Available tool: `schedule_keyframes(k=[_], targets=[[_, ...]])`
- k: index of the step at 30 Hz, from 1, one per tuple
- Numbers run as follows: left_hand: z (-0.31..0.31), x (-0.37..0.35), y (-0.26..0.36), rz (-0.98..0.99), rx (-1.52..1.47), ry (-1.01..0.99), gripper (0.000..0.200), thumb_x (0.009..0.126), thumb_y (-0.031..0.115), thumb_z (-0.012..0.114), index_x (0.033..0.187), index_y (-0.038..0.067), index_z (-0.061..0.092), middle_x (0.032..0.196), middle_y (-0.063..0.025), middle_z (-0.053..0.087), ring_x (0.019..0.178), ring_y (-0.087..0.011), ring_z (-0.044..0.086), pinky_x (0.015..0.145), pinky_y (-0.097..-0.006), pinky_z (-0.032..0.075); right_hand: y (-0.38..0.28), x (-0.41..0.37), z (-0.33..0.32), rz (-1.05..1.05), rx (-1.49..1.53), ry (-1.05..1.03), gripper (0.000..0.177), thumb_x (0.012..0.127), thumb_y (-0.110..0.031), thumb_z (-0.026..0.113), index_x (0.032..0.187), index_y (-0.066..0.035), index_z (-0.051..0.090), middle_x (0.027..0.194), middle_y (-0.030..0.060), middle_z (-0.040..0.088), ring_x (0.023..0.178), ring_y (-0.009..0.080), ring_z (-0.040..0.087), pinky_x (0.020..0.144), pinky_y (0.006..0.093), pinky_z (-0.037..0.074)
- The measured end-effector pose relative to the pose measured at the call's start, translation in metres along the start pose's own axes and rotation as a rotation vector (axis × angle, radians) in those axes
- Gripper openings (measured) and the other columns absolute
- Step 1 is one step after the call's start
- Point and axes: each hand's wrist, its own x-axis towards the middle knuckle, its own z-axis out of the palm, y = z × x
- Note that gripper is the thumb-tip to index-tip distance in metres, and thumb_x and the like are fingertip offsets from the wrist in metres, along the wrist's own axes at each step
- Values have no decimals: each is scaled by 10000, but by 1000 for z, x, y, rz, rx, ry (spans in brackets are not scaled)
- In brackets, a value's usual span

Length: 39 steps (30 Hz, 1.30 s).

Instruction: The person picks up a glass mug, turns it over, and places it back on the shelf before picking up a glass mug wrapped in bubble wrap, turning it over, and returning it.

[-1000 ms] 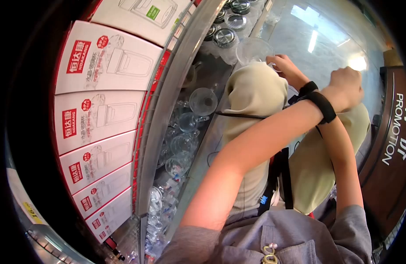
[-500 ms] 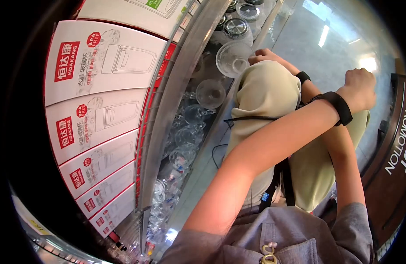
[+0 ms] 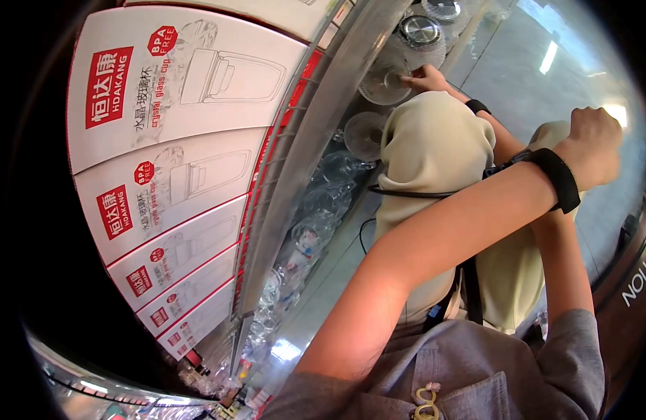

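- Right hand (image 3: 426, 78) grasped a clear glass dish (image 3: 379, 84) by its rim, steel-lidded jars (image 3: 419, 31) just beyond the fingertips.
- Left hand (image 3: 594, 142) was clenched in a fist.

The scene is brightly lit from overhead, and ceiling lights are mirrored as glare on the polished floor (image 3: 547, 59). Straight lines are bent by fisheye distortion toward the black, vignetted edges. The glassware (image 3: 323, 203) is slightly blurred.
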Motion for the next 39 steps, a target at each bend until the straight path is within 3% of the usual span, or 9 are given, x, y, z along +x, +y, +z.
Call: schedule_keyframes(k=[3,10,13,17,21,25,31,36,39], targets=[[-3,0,-4,-36,8,-32,205,678,167,574,746,-11,648,781,-183,627,792,-298,623,730,-369,482,11,8,11,23,-23,42,631,587,-523,725,786,66,619,791,181,640,743,265,624,684,351,475],[4,-3,0,-10,42,-26,180,659,158,586,753,19,651,811,-170,625,786,-267,622,707,-339,474,23,16,16,30,181,-122,536,625,-480,704,727,42,645,672,132,624,619,202,603,617,339,466],[3,0,3,-16,42,-129,188,659,163,588,779,32,649,826,-152,624,796,-250,620,710,-322,467,21,15,24,66,226,-28,287,698,-268,641,587,-18,554,535,2,452,468,86,417,427,261,331],[14,4,9,-39,86,-110,167,616,148,608,770,96,647,802,-62,615,776,-172,598,660,-279,408,24,15,23,72,258,-39,265,689,-234,628,564,-29,517,526,-2,426,455,86,399,412,258,314],[29,8,11,-39,53,-81,203,619,141,590,806,75,631,826,-79,588,816,-183,560,711,-291,371,28,15,19,48,302,-117,258,692,-216,630,569,-25,508,527,-10,408,459,82,396,405,254,305],[41,2,15,-13,104,37,229,626,147,588,828,47,629,848,-109,588,815,-206,562,721,-319,388,31,19,20,61,347,-158,230,700,-198,636,636,-10,521,562,-4,412,482,86,421,411,242,325],[55,0,11,20,137,90,258,619,180,589,832,40,625,833,-113,574,799,-215,542,726,-336,369,10,8,14,190,307,-137,272,738,-262,645,798,-11,557,625,-1,452,517,97,464,496,238,467],[57,2,6,15,141,101,268,615,197,593,833,45,628,825,-110,572,795,-217,535,728,-340,363,25,21,16,187,106,-110,490,671,-447,676,910,-20,662,812,93,658,741,206,619,708,316,471],[58,1,6,13,149,103,274,613,207,595,833,47,630,820,-108,570,792,-219,530,730,-343,359,17,17,14,215,109,-146,418,705,-402,650,904,-35,642,745,64,591,653,184,577,626,295,471]])
